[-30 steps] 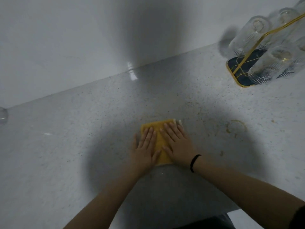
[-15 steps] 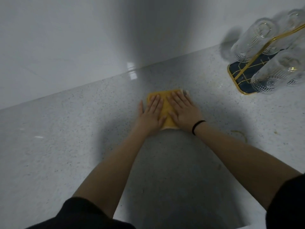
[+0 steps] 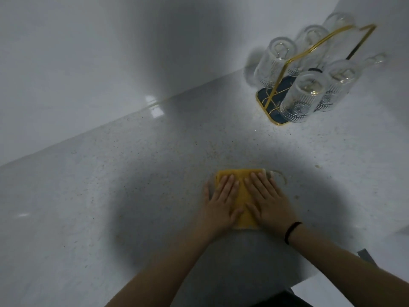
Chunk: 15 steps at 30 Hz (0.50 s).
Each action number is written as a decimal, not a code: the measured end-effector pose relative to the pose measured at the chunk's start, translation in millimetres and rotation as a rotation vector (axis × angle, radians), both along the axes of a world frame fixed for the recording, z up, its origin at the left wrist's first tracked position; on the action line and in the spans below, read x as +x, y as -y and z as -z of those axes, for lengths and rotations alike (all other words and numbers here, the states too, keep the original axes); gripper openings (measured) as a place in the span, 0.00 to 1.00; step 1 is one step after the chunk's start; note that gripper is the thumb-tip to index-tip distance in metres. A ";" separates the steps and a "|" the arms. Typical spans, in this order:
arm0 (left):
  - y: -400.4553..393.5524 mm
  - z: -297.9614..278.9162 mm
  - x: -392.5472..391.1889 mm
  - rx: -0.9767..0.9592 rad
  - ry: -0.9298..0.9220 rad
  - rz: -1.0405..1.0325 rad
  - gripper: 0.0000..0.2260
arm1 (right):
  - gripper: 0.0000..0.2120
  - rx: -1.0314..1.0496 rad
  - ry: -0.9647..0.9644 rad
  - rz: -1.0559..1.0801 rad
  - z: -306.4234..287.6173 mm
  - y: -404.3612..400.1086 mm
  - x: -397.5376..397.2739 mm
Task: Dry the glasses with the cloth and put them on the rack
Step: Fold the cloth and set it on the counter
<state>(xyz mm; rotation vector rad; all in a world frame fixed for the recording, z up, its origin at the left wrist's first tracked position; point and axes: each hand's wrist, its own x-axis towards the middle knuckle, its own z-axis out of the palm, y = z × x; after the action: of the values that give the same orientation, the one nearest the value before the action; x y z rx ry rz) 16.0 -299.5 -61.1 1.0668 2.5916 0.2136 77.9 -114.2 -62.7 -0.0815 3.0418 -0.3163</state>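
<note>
Both hands, left hand and right hand, flat on cloth, pulled back toward desk edge; glasses racked, so likely wrap-up.

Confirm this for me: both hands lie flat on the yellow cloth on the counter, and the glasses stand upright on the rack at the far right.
Not quite. In the head view the glasses hang upside down on the rack, bases up. The rest holds: left hand and right hand lie flat on the yellow cloth.
</note>
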 end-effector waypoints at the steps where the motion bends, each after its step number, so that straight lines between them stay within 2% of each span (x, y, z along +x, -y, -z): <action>1: -11.3 -3.3 -9.6 0.005 0.011 0.005 0.34 | 0.29 0.021 0.007 0.006 -0.2 -9.8 -10.3; 3: -40.9 -8.1 -32.7 -0.036 0.058 0.011 0.34 | 0.29 0.048 0.036 0.041 -0.3 -33.8 -33.0; 9: -109.3 -12.5 -74.0 -0.106 0.042 0.011 0.30 | 0.32 0.019 0.044 0.166 -6.6 -82.9 -67.6; 12: -110.3 -13.8 -56.8 -0.133 0.010 0.070 0.31 | 0.31 -0.007 0.028 0.243 -3.2 -78.4 -41.9; 15: -102.9 -9.3 -14.1 -0.084 0.039 0.144 0.33 | 0.30 0.007 0.014 0.232 0.0 -72.8 10.4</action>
<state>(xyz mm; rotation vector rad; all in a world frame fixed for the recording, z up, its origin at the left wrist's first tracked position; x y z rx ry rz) 1.9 -196.6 -51.7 1.2000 2.4543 0.0892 88.3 -41.5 -62.7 0.2752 3.0409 -0.3196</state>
